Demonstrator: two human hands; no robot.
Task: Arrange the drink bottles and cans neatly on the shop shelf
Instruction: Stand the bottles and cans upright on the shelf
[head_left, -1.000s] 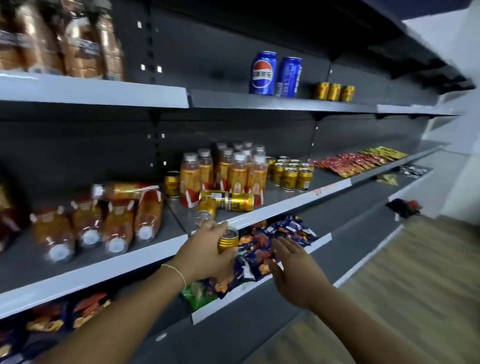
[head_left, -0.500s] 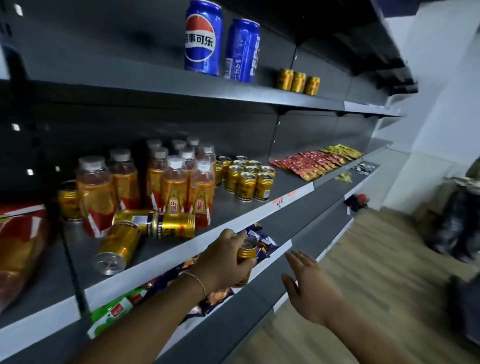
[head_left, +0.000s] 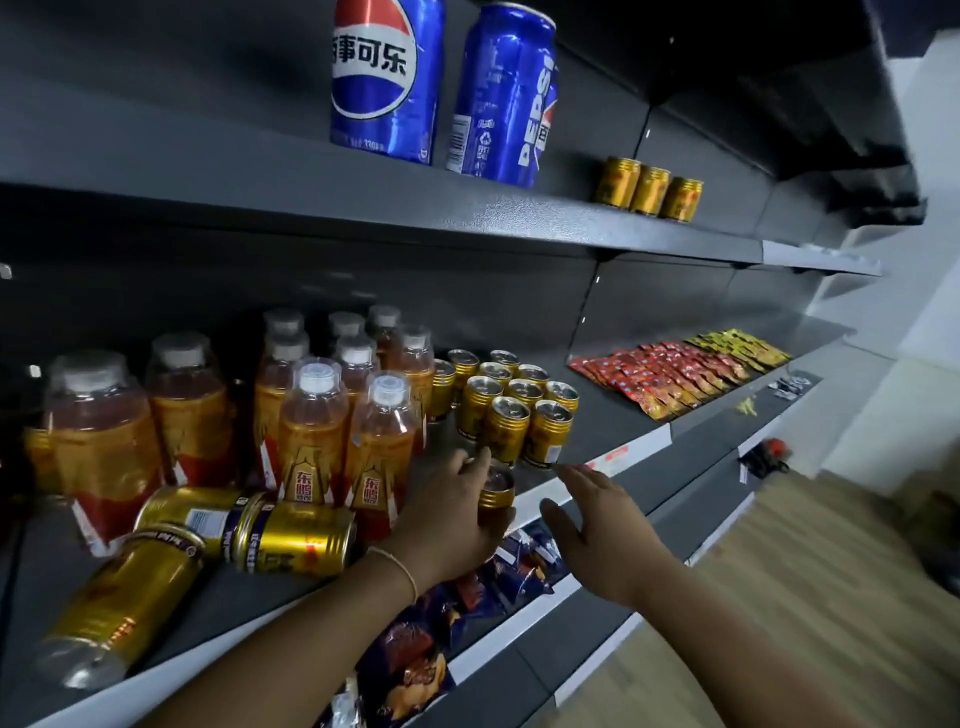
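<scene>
- Left hand (head_left: 452, 514), centre of frame: stretched up from the lower left on a long forearm, thin band at the wrist, grip clamped round a small gold can (head_left: 496, 491).
- Right hand (head_left: 597, 525), just right of it: palm down, fingers straight and spread, grip apart, holding nothing.
- Held can: upright, long axis vertical, pull-tab top facing up. At the front edge of the middle shelf (head_left: 613, 415), just below the block of upright gold cans (head_left: 511, 402). Resting on the shelf or just above it, hard to tell.
- Left of centre: gold cans lying on their sides (head_left: 296, 540) in front of the orange bottles (head_left: 311, 415).
- Against half a second ago: can higher and nearer the block, up from beside the snack packets (head_left: 519, 566). Right hand raised alongside.
</scene>
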